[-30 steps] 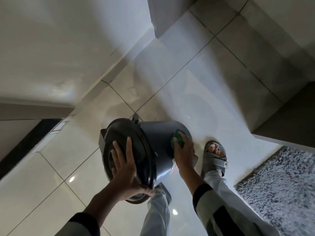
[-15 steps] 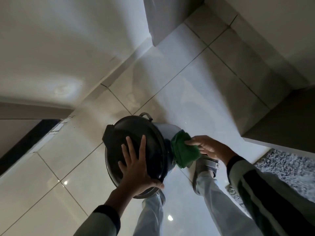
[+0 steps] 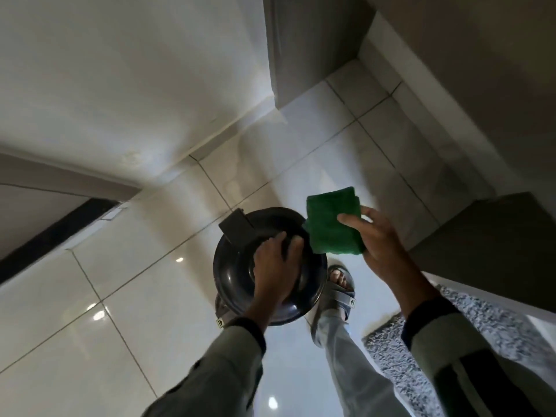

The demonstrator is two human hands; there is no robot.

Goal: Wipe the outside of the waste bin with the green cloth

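**Operator:** Since the earlier frame, what has changed?

**Inspector:** Since half a second ago the right hand (image 3: 382,236) has lifted off the bin wall and carries the green cloth (image 3: 334,221) up and to the right, clear of the waste bin (image 3: 234,266). The bin itself now appears upright and is seen from straight above; earlier it was tilted, with its side wall in view.

**Operator:** State of the right hand?

**Inspector:** Partly closed. The thumb presses on the near face of the folded cloth and the fingers wrap behind it. The cloth hangs as a flat folded pad, its lower left corner overlapping the bin's rim in the head view; whether it touches cannot be told.

**Operator:** State of the left hand (image 3: 276,266)?

**Inspector:** Palm down on the dark lid, fingers spread and bent over its centre. It rests on the lid and grips nothing else.

**Operator:** Position of the bin?

**Inspector:** On the glossy tiled floor (image 3: 120,311), near the wall corner. A square hinge block (image 3: 236,228) sits at the lid's far left edge. A sandalled foot (image 3: 340,287) stands just beside the bin on the right, and a grey shaggy rug (image 3: 481,341) lies further right.
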